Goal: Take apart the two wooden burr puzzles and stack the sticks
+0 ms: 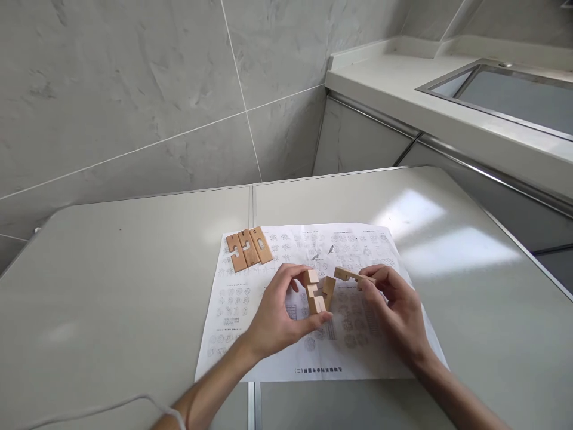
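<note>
My left hand (286, 304) grips a notched wooden puzzle piece (312, 292) between thumb and fingers. Just right of it, a second wooden piece (329, 290) stands tilted; whether the two are joined I cannot tell. Between the thumb and fingers of my right hand (391, 298) is a narrow wooden piece (347, 274), its free end pointing left toward the other pieces, apart from them. Three flat wooden pieces lie side by side at the upper left of the paper: one piece (236, 253) marked 1, one (249, 248) marked 3, and one with an oval slot (261, 244) marked 2.
A large printed sheet (268, 358) with small diagrams lies upside down to me on the grey table (134, 286). A seam runs down the table. Behind stand a tiled wall (134, 89) and a counter (380, 71) with a sink (514, 95). A white cable (111, 407) crosses the lower left.
</note>
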`<action>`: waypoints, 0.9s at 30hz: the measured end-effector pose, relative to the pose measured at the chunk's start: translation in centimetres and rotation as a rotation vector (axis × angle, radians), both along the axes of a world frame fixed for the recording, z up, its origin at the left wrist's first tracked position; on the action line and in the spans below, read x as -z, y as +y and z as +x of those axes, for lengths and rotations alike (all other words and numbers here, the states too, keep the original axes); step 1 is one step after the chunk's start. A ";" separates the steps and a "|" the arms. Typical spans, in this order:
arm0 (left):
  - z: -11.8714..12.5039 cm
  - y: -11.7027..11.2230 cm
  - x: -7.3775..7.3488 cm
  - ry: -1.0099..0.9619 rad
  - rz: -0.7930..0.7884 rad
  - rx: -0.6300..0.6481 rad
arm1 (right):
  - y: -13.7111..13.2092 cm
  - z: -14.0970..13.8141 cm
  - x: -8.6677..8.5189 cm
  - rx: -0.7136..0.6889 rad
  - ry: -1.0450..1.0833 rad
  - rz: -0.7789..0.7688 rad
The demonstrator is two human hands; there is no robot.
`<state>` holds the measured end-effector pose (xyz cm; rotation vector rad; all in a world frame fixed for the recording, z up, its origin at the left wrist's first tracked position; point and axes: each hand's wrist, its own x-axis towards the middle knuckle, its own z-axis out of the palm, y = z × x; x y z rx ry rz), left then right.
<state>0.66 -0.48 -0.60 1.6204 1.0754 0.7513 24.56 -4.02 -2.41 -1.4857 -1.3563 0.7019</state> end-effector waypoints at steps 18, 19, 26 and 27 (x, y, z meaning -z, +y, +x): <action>-1.0 0.9 0.5 0.278 0.203 0.133 | 0.0 -0.5 1.4 -0.088 -0.598 0.249; -1.0 0.9 0.6 0.280 0.212 0.137 | 0.0 -0.5 1.5 -0.090 -0.589 0.241; -0.8 0.9 0.8 0.311 0.269 0.141 | -0.1 -0.7 1.4 -0.133 -0.504 0.164; -0.8 0.9 0.8 0.318 0.277 0.142 | -0.1 -0.7 1.3 -0.147 -0.494 0.167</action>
